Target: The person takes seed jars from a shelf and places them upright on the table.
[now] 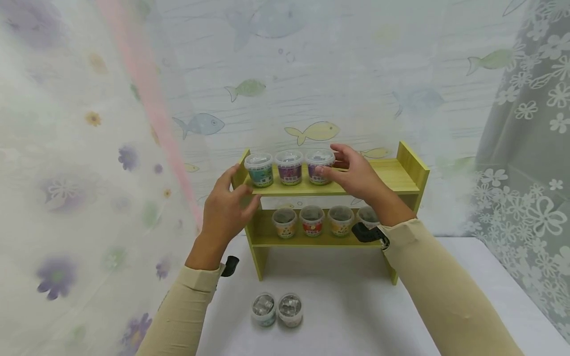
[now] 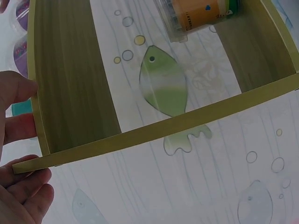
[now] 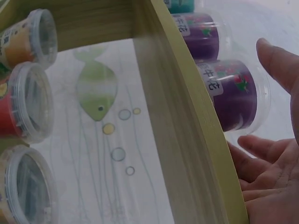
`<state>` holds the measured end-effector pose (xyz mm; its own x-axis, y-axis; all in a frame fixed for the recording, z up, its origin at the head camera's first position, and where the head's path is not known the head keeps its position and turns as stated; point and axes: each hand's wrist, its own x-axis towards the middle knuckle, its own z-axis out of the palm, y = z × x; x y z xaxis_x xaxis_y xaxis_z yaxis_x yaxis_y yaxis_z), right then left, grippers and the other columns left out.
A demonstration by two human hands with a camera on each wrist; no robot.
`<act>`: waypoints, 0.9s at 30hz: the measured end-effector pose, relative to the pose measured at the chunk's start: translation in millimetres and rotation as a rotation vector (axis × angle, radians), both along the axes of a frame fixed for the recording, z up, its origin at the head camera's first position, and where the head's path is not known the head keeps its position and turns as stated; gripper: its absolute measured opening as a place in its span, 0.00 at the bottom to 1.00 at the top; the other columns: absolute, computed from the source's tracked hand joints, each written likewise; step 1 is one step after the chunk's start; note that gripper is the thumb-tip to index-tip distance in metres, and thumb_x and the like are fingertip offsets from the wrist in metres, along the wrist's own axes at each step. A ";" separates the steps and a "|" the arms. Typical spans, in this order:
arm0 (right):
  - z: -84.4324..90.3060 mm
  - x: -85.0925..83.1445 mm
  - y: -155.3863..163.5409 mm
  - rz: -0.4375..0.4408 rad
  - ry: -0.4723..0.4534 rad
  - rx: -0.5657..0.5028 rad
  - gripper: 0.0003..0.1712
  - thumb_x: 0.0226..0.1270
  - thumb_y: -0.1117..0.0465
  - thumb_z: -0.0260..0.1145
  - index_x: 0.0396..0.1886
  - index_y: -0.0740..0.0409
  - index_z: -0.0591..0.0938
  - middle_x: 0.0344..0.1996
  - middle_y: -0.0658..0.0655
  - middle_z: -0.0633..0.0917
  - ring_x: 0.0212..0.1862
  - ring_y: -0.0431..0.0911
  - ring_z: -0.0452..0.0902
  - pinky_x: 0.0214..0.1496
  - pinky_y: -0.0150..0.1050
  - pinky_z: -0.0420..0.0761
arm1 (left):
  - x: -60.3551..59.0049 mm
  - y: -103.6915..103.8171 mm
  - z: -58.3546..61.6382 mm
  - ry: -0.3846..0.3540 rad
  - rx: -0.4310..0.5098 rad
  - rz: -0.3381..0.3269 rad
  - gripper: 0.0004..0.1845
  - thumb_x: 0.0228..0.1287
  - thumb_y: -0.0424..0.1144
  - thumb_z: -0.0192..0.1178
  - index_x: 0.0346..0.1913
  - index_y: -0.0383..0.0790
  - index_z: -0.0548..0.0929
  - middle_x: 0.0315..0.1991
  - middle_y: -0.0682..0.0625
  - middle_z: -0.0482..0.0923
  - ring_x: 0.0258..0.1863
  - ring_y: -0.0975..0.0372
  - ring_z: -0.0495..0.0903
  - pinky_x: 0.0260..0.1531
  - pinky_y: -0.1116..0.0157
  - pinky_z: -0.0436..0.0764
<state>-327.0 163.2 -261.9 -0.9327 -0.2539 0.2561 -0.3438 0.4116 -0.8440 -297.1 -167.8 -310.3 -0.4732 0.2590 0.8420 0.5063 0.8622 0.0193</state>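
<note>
Three lidded plastic cups stand in a row on the upper board of a yellow-green wooden rack (image 1: 383, 178): a teal-labelled cup (image 1: 260, 170) at the left end and two purple-labelled cups, the middle one (image 1: 289, 168) and the right one (image 1: 319, 167). My left hand (image 1: 229, 205) is at the rack's left end, its fingers (image 2: 21, 128) on both sides of the end panel and near the teal cup. My right hand (image 1: 356, 173) reaches around the right purple cup. In the right wrist view, its thumb (image 3: 280, 65) stands apart from that cup.
Several lidded cups line the lower board, among them a red-labelled one (image 1: 312, 221) and an orange-labelled one (image 1: 285, 222); my right forearm partly covers the rightmost. Two more cups, the left (image 1: 264, 309) and the right (image 1: 290, 310), stand on the white table (image 1: 347, 316) in front.
</note>
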 end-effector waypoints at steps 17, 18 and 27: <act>-2.3 -0.3 -1.3 0.004 0.006 0.026 0.46 0.73 0.37 0.64 0.82 0.46 0.59 0.74 0.56 0.70 0.76 0.53 0.66 0.73 0.59 0.71 | -0.3 -0.6 -1.1 -0.010 0.005 0.005 0.11 0.63 0.46 0.72 0.35 0.40 0.88 0.69 0.36 0.75 0.68 0.44 0.76 0.54 0.46 0.84; -2.1 0.0 -1.4 0.004 0.004 0.024 0.46 0.73 0.37 0.64 0.82 0.46 0.59 0.74 0.56 0.70 0.76 0.53 0.66 0.72 0.59 0.71 | -0.2 -0.8 -1.1 -0.008 0.005 0.004 0.11 0.63 0.46 0.72 0.35 0.40 0.88 0.69 0.36 0.75 0.68 0.44 0.77 0.53 0.46 0.84; -3.7 -0.4 0.0 0.008 0.012 0.013 0.46 0.72 0.37 0.64 0.82 0.46 0.60 0.75 0.56 0.70 0.76 0.53 0.66 0.72 0.59 0.71 | 2.4 0.6 1.1 -0.010 0.005 0.002 0.11 0.62 0.46 0.73 0.35 0.40 0.88 0.70 0.36 0.74 0.68 0.44 0.76 0.54 0.46 0.84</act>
<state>-327.3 163.2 -265.5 -0.9274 -0.2648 0.2643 -0.3575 0.4193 -0.8345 -294.7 -167.2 -309.3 -0.4823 0.2537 0.8384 0.5043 0.8630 0.0290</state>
